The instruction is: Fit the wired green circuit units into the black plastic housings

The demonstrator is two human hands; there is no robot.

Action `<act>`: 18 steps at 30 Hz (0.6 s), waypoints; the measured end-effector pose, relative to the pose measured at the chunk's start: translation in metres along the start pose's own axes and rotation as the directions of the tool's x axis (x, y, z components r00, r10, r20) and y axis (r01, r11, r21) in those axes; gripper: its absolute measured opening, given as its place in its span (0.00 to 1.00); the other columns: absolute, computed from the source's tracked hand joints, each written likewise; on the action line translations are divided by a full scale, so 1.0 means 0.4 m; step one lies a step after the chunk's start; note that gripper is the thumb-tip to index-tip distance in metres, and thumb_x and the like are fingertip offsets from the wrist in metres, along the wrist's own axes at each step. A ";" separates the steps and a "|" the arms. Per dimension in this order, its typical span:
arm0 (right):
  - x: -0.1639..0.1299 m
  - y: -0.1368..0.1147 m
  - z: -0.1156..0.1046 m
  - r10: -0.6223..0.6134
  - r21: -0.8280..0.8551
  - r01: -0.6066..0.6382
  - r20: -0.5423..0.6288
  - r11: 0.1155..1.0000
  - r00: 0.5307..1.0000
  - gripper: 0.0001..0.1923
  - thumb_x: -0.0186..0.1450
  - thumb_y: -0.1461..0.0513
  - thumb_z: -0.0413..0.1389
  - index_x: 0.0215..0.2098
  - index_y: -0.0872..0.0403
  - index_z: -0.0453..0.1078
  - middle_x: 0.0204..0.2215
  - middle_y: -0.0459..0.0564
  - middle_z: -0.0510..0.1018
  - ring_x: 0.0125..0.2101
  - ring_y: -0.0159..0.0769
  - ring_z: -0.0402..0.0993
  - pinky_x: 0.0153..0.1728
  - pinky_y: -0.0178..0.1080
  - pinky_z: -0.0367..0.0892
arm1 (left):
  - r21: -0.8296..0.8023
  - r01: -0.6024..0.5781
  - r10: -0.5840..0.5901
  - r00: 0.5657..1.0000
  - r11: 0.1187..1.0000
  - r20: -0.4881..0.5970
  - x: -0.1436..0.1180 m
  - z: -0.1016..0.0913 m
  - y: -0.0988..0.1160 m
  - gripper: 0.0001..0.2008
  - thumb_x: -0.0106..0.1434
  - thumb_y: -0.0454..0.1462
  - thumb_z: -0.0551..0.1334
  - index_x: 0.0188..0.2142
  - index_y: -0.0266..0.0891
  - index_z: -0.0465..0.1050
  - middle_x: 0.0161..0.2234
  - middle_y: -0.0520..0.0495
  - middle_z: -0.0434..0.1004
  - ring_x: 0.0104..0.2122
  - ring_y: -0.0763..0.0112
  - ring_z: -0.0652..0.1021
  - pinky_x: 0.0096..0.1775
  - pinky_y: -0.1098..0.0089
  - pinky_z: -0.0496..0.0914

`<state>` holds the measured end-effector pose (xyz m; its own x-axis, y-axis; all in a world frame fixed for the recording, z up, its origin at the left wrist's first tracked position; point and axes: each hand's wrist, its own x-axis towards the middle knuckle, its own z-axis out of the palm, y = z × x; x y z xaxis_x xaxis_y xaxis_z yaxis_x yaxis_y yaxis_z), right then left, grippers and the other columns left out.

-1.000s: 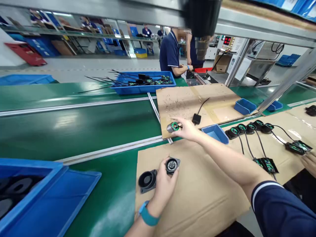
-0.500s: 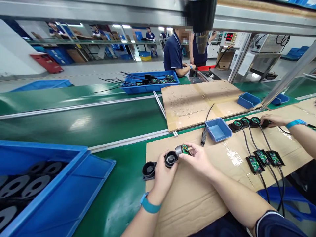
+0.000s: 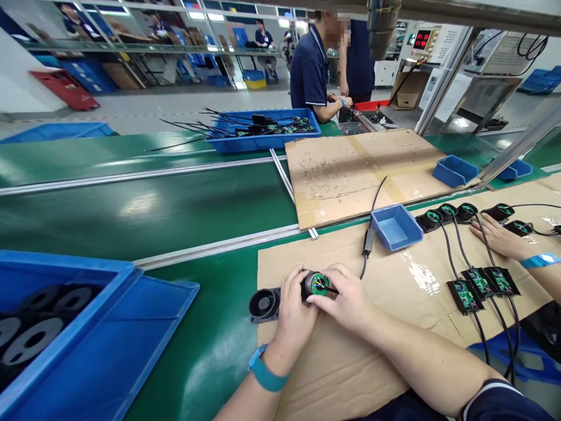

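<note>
My left hand [image 3: 294,311] grips a small black fan housing [image 3: 307,287] on the cardboard sheet [image 3: 350,362] in front of me. My right hand [image 3: 347,297] presses a round motor part [image 3: 316,283], with a green circuit face, into that housing. A black cable [image 3: 369,234] trails from the motor part up past the small blue bin [image 3: 395,226]. A second, empty black fan housing [image 3: 264,304] lies just left of my left hand at the cardboard's edge.
A large blue crate [image 3: 65,339] with black parts stands at the lower left. Assembled fans with cables [image 3: 464,245] lie on the right, where another person's hand [image 3: 497,237] rests. A green conveyor belt [image 3: 153,204] runs across; a blue tray [image 3: 263,131] and people stand beyond.
My right hand brought the motor part from the far cardboard to my left hand and set it into the housing. The other person's hand moved along the row of fans.
</note>
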<state>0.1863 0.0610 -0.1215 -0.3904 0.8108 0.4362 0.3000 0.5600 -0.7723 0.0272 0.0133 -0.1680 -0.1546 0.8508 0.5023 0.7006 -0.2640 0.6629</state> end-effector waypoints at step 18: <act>-0.002 -0.019 -0.005 0.127 -0.140 -0.110 0.116 0.984 0.985 0.21 0.61 0.58 0.70 0.50 0.57 0.74 0.43 0.56 0.75 0.44 0.43 0.77 0.50 0.45 0.76 | -0.057 0.015 -0.012 0.999 0.998 0.046 0.012 -0.004 0.001 0.23 0.60 0.29 0.63 0.55 0.40 0.67 0.58 0.37 0.71 0.59 0.55 0.73 0.61 0.50 0.70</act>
<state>0.1861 0.0567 -0.1151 -0.4474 0.8500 0.2781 0.4602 0.4854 -0.7434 0.0256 0.0165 -0.1646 -0.1307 0.8741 0.4678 0.6571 -0.2770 0.7011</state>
